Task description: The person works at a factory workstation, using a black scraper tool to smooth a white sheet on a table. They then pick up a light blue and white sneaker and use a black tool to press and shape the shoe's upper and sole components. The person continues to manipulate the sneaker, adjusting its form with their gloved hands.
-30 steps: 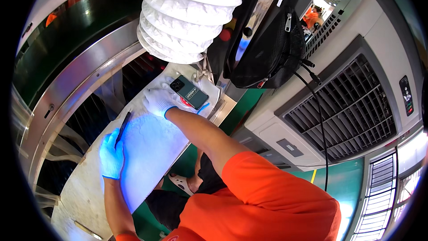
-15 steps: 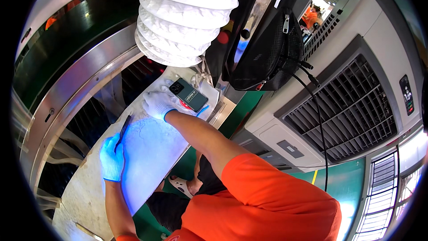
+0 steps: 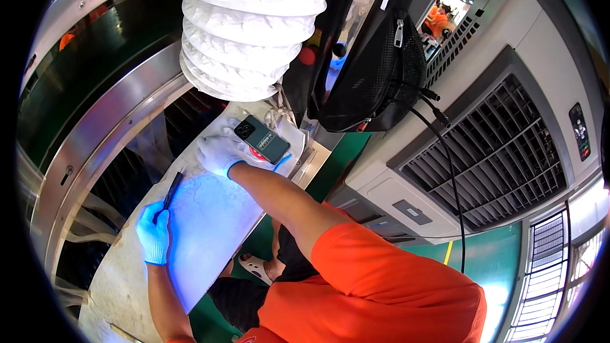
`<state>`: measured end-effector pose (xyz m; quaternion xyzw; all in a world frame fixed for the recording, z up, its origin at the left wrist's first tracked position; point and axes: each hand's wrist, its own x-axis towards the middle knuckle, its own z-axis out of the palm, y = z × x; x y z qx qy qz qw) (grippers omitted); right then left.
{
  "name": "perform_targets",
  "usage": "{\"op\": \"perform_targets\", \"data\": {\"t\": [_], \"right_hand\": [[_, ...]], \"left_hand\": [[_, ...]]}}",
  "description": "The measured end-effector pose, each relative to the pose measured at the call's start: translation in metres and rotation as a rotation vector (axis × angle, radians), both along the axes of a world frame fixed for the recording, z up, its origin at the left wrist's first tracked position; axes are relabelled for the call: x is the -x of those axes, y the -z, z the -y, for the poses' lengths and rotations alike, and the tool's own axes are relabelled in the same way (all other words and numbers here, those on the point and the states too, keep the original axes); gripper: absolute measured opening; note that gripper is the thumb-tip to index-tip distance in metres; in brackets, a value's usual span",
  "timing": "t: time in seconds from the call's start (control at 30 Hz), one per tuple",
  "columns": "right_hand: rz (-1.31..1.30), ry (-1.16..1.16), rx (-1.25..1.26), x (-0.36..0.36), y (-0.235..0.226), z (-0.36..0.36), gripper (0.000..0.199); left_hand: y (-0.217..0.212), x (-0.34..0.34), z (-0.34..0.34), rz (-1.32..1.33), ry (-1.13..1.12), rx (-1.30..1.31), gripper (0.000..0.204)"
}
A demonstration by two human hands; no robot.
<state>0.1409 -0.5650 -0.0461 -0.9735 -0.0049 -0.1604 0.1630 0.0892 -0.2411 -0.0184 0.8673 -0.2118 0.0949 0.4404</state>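
My left hand (image 3: pixel 152 234), in a white glove lit blue, is closed round a slim black stick-shaped tool (image 3: pixel 173 189). The tool tilts up and away over the pale worktable (image 3: pixel 219 216), and a dark cord-like line runs beside the wrist. My right hand (image 3: pixel 219 155), also gloved, rests farther up the table with its fingers curled in; whatever they grip is hidden. Just right of it lies a dark green phone (image 3: pixel 262 138), camera side up, over a red round thing (image 3: pixel 257 154). A blue strip (image 3: pixel 282 162) lies by the phone's lower end.
A white ribbed duct (image 3: pixel 254 32) hangs over the table's far end. Along the left runs a curved metal frame (image 3: pixel 101 130) with clear strips below it. At right stand a black bag (image 3: pixel 381 82) with cables and a large grey air cooler (image 3: pixel 483 146). A thin stick (image 3: pixel 126 333) lies near the bottom.
My left hand has shifted slightly down and left with the black tool, which now shows more of its length. The whole view has slid a little; my right hand stays beside the phone.
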Motion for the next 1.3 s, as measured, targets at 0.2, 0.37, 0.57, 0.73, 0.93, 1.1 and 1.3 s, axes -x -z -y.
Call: {"op": "perform_targets", "data": {"t": [0.2,0.37,0.57,0.73,0.93,1.1,1.3], "right_hand": [[-0.011,0.005,0.011,-0.002,0.004,0.0,0.031],[-0.004,-0.002,0.001,0.0,0.003,0.0,0.031],[-0.001,-0.008,0.035,0.001,0.001,0.004,0.032],[-0.075,0.008,0.013,0.003,-0.009,-0.002,0.033],[-0.008,0.023,0.04,0.002,0.002,0.002,0.033],[-0.01,0.03,0.055,0.002,0.001,-0.001,0.033],[0.075,0.023,0.083,0.002,0.007,0.004,0.032]], "left_hand": [[-0.001,-0.003,0.001,0.008,0.07,-0.041,0.024],[-0.009,0.003,0.005,0.018,0.087,-0.125,0.028],[-0.003,0.002,0.007,0.035,0.077,-0.092,0.029],[0.001,-0.001,0.003,0.078,0.055,-0.107,0.027],[-0.002,0.0,0.007,0.097,0.053,-0.081,0.024],[-0.006,0.003,0.005,0.089,0.066,-0.098,0.026],[-0.012,0.007,0.007,0.062,0.078,-0.099,0.028]]}}
